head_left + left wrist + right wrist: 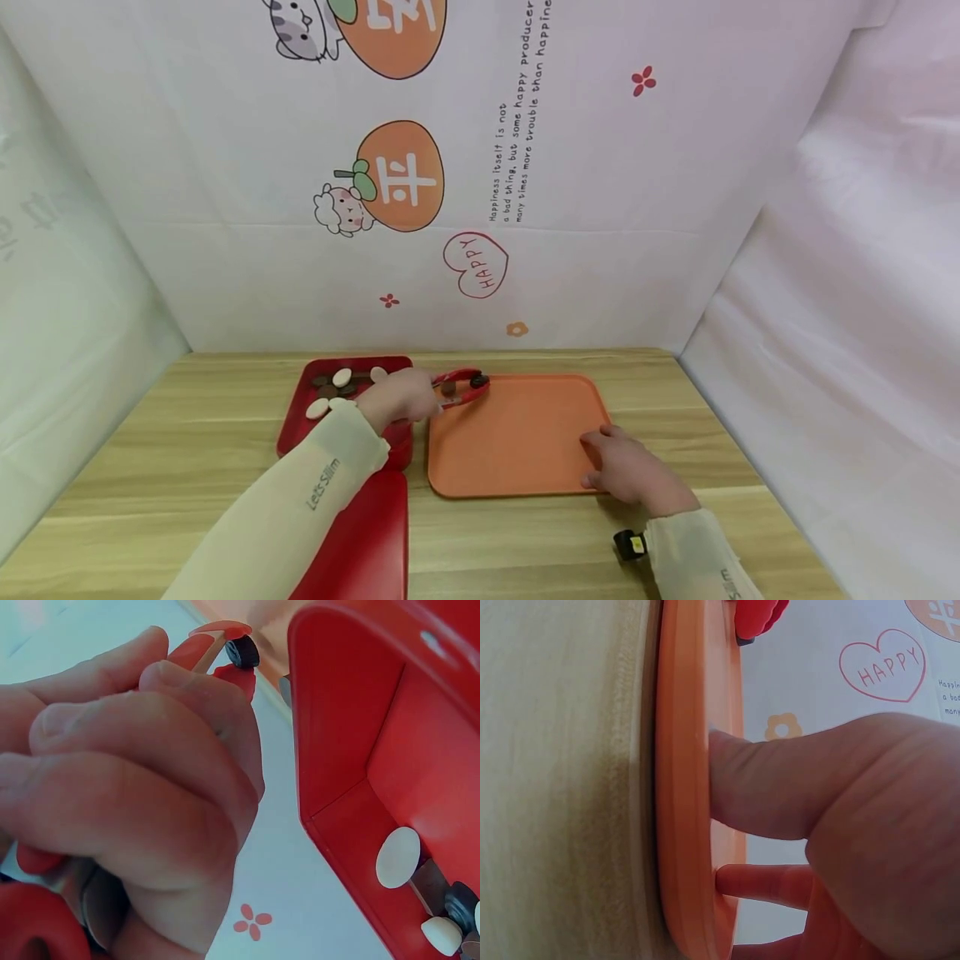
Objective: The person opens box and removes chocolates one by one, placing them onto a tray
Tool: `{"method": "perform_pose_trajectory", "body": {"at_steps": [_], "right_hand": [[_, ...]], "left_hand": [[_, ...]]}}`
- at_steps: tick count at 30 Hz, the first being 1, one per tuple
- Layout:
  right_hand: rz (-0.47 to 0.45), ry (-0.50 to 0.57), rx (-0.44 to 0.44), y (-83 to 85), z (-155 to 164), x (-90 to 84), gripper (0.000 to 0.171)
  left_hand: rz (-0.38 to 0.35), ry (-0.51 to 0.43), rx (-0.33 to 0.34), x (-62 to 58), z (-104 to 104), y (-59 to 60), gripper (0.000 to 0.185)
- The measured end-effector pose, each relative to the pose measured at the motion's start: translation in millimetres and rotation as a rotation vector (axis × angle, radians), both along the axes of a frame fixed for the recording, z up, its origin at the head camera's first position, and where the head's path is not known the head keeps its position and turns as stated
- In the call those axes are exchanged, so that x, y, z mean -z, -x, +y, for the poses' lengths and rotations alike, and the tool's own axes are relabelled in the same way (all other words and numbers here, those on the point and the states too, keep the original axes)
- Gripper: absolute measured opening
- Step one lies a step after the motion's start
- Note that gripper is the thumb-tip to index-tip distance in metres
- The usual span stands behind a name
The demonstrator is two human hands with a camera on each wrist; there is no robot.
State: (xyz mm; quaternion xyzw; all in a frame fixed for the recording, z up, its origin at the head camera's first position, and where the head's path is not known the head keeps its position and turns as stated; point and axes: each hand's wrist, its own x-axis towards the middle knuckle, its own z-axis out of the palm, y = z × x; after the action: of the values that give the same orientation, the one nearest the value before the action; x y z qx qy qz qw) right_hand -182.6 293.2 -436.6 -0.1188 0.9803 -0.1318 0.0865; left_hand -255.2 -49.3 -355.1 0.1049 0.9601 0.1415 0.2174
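My left hand (401, 396) grips a pair of red tongs (469, 396). Between the tong tips sits a small round black piece (242, 652), over the far left corner of the orange tray (517, 442). A brown round piece (447, 388) shows between the tong arms, at the tray's left end. Under my left forearm is a red bin (292, 425) holding white oval pieces (342, 377) and dark pieces (327, 392). At the orange tray's right side, my right hand (626, 467) rests with thumb and fingers spread, touching it near the rim.
A flat red surface (367, 542) lies in front of the bin, partly behind the left sleeve. The wooden table (510, 546) meets a printed white backdrop (570, 275) at the back. Near the right wrist is a small black device (628, 545).
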Motion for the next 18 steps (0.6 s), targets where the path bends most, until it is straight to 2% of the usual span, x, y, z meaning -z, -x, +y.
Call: {"method": "perform_pose_trajectory", "body": {"at_steps": [3,11,18], "right_hand": [[-0.003,-0.004,0.000,0.5,0.0,0.7,0.062],[0.009,-0.017,-0.003,1.6,-0.1,1.5,0.062],[0.023,-0.013,-0.008,0.4,0.0,3.0,0.062]], "left_hand": [[0.005,-0.003,-0.003,2.2,1.0,1.9,0.060],[-0.027,-0.123,-0.062,6.9,2.0,2.8,0.064],[-0.044,-0.137,-0.080,7.6,0.6,2.7,0.066]]}}
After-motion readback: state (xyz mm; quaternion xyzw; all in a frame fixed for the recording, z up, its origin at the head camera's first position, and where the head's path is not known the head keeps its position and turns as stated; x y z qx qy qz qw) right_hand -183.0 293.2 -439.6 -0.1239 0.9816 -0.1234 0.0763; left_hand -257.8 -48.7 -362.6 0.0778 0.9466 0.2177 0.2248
